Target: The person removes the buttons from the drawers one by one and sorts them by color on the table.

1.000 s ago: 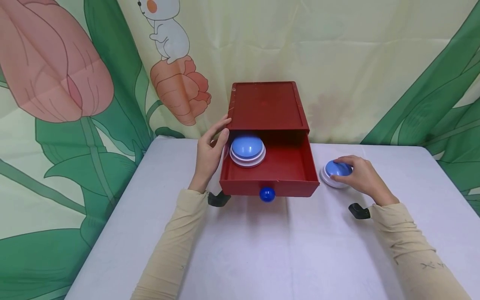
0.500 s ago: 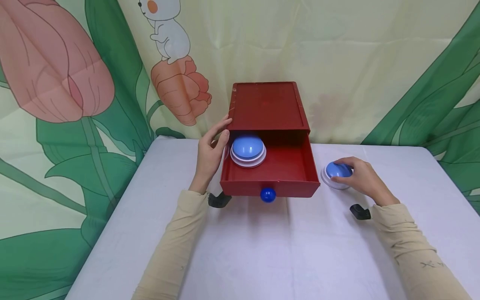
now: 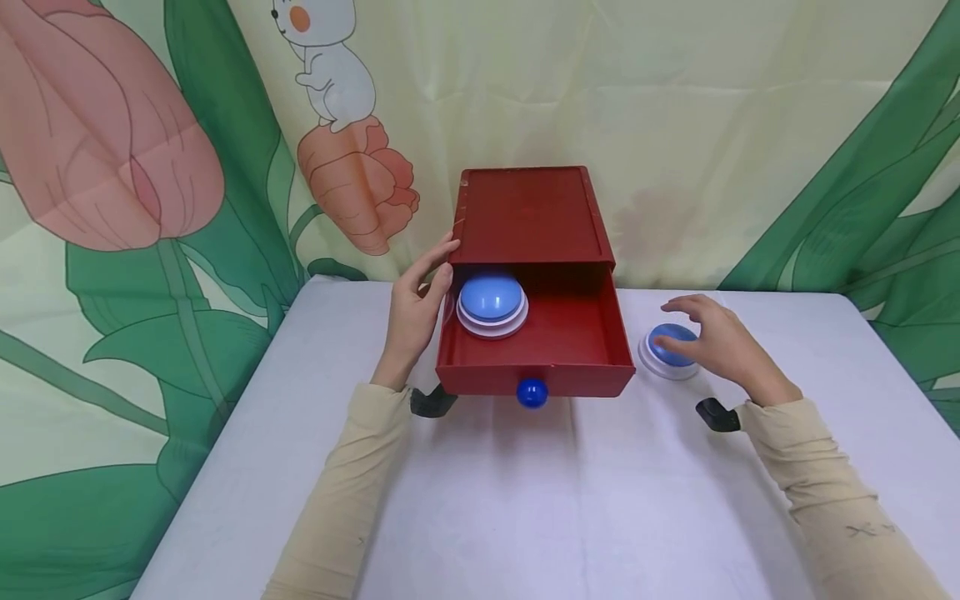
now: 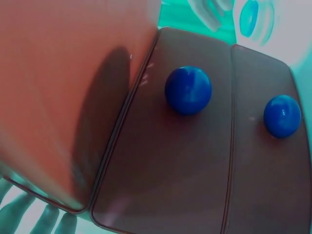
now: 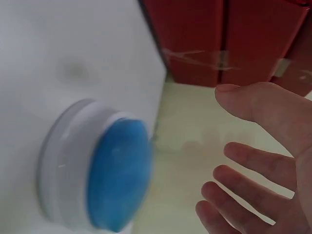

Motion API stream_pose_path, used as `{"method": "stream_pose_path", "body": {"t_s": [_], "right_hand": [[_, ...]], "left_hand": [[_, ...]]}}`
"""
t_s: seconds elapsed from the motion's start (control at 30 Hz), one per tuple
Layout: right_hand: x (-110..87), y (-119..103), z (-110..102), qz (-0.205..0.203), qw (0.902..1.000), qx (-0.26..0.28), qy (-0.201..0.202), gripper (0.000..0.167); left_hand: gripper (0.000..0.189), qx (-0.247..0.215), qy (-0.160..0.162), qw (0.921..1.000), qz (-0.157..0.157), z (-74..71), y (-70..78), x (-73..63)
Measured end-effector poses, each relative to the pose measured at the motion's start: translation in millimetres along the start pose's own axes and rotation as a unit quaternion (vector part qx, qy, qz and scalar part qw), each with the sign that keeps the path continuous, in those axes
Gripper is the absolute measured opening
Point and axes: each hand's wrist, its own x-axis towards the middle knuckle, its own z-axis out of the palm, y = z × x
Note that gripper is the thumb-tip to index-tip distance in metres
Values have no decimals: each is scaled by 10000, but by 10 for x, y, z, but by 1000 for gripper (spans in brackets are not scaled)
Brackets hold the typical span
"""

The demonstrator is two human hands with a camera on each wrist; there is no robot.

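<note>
A red cabinet (image 3: 531, 215) stands at the back with its upper drawer (image 3: 577, 329) pulled out. Inside the drawer, at the left, sits a push button (image 3: 491, 298) with a blue dome and white base. My left hand (image 3: 412, 321) rests on the cabinet's left side, fingers extended, its fingertips (image 4: 44, 219) showing at the lower left in the left wrist view. On the table right of the cabinet is a second blue and white push button (image 5: 119, 175). Over it my right hand (image 3: 722, 340) is spread, thumb and fingers apart; the right wrist view shows them off the dome.
The open drawer has a round blue knob (image 3: 532, 393). Below it, two closed drawer fronts with blue knobs (image 4: 188, 90) show in the left wrist view. A white cloth covers the table (image 3: 480, 500). Behind hangs a printed curtain (image 3: 675, 125) with plants and a rabbit.
My right hand has let go of the button on the table, its fingers spreading and lifting off the dome. The left hand stays at the cabinet's side.
</note>
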Motion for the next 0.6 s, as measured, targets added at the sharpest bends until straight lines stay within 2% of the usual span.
{"method": "stream_pose_path", "body": {"t_s": [0.13,0.2,0.4,0.6], "right_hand": [[9,-183,-108,-157,9995,69,257,51],[11,-270,-157,-248,9989,103,373,51],[16,-530,-286,-636,9958,81,657,49],[28,-723,-378,-747,9940,61,795,48]], "left_hand": [[38,42,-90,9999,-24,-2,184,-28],[37,73,-102,9999,-40,0,213,-30],[37,74,-114,9999,-55,-2,218,-30],[38,94,-136,9998,-111,-7,206,-24]]}}
